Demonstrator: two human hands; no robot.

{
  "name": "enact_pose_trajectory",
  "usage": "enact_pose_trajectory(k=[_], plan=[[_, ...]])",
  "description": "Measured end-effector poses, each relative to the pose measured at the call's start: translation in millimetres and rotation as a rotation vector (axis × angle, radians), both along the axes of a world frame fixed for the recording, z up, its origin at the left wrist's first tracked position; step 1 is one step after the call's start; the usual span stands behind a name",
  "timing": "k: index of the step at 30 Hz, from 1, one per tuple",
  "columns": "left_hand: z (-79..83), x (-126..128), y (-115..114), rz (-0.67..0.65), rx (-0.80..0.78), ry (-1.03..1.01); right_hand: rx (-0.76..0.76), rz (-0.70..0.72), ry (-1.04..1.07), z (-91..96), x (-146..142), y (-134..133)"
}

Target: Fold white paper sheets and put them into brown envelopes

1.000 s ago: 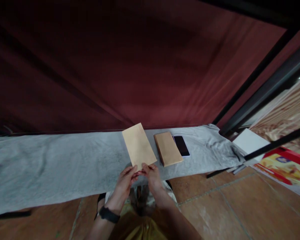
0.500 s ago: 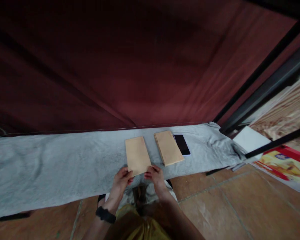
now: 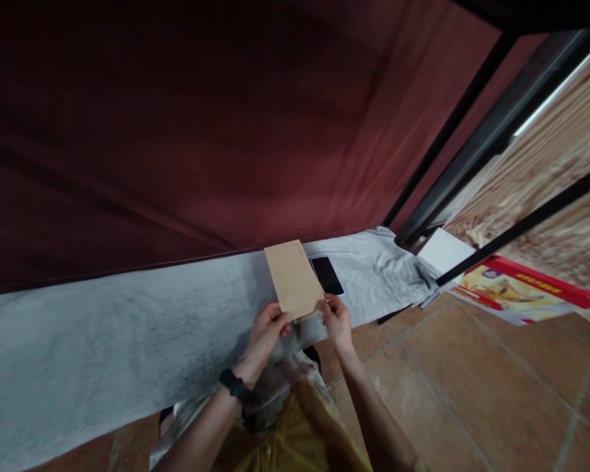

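Observation:
A flat tan paper envelope [image 3: 295, 278] is held by its near corners, over the spot where the envelope stack lies. My left hand [image 3: 265, 331] pinches its near left corner between thumb and fingers. At the near right corner, my right hand [image 3: 335, 321] grips the same envelope. Most of the stack is hidden beneath; only a tan edge [image 3: 309, 316] of it shows below the held envelope. Just to the right, a dark-screened phone [image 3: 327, 275] with a pale case lies on the grey cloth.
The grey cloth [image 3: 128, 334] covers a long narrow surface along a dark red curtain [image 3: 255, 144]. Black metal bars [image 3: 452, 131] stand at the right. A white box [image 3: 445, 251] and a red and yellow carton [image 3: 521, 288] sit near the tiled floor [image 3: 437, 373].
Both hands have carried the held envelope rightward and raised it over the stack, which is now mostly covered. The camera view has also turned to the right.

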State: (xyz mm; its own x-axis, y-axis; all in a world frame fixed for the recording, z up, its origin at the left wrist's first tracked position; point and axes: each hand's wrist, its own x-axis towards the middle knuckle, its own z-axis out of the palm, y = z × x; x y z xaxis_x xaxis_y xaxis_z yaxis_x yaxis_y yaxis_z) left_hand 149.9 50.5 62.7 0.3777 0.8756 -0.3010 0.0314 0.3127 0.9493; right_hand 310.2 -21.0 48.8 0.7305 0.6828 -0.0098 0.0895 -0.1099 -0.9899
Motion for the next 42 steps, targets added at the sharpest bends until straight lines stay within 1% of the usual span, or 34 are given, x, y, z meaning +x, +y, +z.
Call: enact_pose_trajectory(k=[4,8,16,21,24,27,29,31,33,35,39,42], plan=[[-10.8,16.3,-2.7,-0.003,-0.035,0.021,-0.046,-0.017,-0.079,-7.6,18.5,-5.2],[-16.0,23.7,-3.5,0.0,-0.055,0.068,-0.078,-0.04,-0.098,-15.6,26.5,-5.4],[-20.4,23.1,2.9,0.014,-0.047,0.144,-0.073,-0.037,-0.12,-24.4,28.0,-1.0],[-27.6,25.0,4.7,0.027,-0.024,0.173,-0.128,-0.037,-0.159,-32.2,30.6,-4.7],[-31.0,24.1,5.3,0.024,-0.009,0.192,-0.147,-0.023,-0.217,-39.0,37.0,-9.8],[-32.7,22.8,9.1,0.011,0.011,0.21,-0.153,-0.04,-0.347,-43.9,51.7,-10.9],[-33.6,22.7,13.3,0.0,0.026,0.221,-0.183,-0.054,-0.45,-45.1,65.3,-7.2],[-35.0,22.9,17.5,-0.007,0.038,0.237,-0.262,-0.051,-0.51,-45.0,79.6,-0.3],[-37.6,22.6,20.4,-0.008,0.049,0.258,-0.363,-0.033,-0.501,-44.4,92.5,8.2],[-41.3,21.2,21.3,-0.004,0.064,0.283,-0.422,-0.008,-0.468,-43.7,103.1,16.8],[-49.1,15.4,19.3,0.028,0.131,0.349,-0.47,0.058,-0.416,-42.3,118.5,32.1],[-50.7,9.8,14.5,0.064,0.198,0.4,-0.513,0.085,-0.381,-40.1,128.3,42.2]])
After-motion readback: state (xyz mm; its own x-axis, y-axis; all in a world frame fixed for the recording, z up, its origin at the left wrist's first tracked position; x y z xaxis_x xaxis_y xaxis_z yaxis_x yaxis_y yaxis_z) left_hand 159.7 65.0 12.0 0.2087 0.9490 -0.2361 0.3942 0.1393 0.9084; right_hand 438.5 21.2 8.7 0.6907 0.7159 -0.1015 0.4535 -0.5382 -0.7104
